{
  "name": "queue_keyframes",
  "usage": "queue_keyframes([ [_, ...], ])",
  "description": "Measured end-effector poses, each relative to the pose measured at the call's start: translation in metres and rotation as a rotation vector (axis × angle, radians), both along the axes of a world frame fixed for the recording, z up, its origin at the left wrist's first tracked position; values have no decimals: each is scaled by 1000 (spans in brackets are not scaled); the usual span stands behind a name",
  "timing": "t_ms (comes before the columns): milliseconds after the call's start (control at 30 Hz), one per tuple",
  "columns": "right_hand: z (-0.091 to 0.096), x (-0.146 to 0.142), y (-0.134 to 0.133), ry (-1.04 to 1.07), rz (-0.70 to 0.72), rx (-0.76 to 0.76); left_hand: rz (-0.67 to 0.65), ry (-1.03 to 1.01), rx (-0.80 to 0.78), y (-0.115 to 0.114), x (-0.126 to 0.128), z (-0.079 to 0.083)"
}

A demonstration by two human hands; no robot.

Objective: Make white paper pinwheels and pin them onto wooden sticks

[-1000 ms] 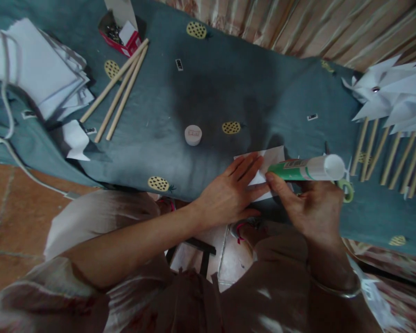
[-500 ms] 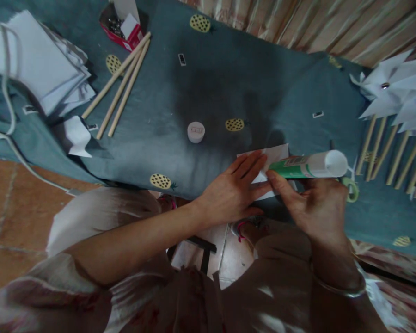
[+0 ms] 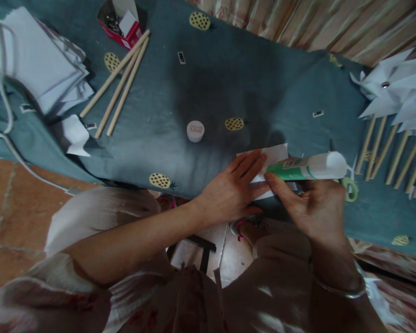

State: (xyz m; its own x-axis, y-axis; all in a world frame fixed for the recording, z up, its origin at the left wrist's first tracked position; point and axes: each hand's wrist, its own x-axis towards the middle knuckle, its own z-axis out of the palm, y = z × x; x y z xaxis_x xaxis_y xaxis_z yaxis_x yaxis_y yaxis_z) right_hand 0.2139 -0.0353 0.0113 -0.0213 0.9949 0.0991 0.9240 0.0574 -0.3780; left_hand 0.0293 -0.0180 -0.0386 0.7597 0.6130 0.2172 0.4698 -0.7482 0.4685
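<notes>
Along the near edge of a table (image 3: pixel 142 155) spread with a dark teal cloth printed with yellow pineapples, a seated person works on a small sheet of white paper (image 3: pixel 279 151), which lies right of the middle of that edge. The left hand (image 3: pixel 231 190) rests flat on the sheet, fingers spread, grasping nothing. The right hand (image 3: pixel 315 208), a bangle on its wrist, grips a green-and-white tube (image 3: pixel 308 167), tilted, its green end down at the paper. Just beside that hand is a green ring-shaped handle (image 3: pixel 355 190). Near the table's middle sits a round white cap (image 3: pixel 195 131). By the right end, white paper pinwheels (image 3: pixel 398 88) overlap, their sticks pointing toward the near edge. Left of centre, three bare wooden sticks (image 3: pixel 128 86) fan out beside an open red box (image 3: pixel 134 37) of small metal pieces, with a loose pile of white paper (image 3: pixel 34 55) farther left. A pale cable (image 3: pixel 2 69) crosses the left side and drops past the near edge. Beyond the far edge hangs a pleated, shiny beige curtain (image 3: pixel 298 27); below, at left, are orange-brown floor tiles (image 3: pixel 7 208). The light is dim.
</notes>
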Motion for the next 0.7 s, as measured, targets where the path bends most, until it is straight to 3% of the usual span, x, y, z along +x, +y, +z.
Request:
queue_keyframes([
  [233,1,-3,-2,22,-59,-15,-10,-15,17,0,0,0],
  [500,-5,0,1,-1,-29,47,-12,-19,-6,1,0,0],
  [700,-3,7,4,36,-30,-23,-9,-5,-1,1,-1,1],
])
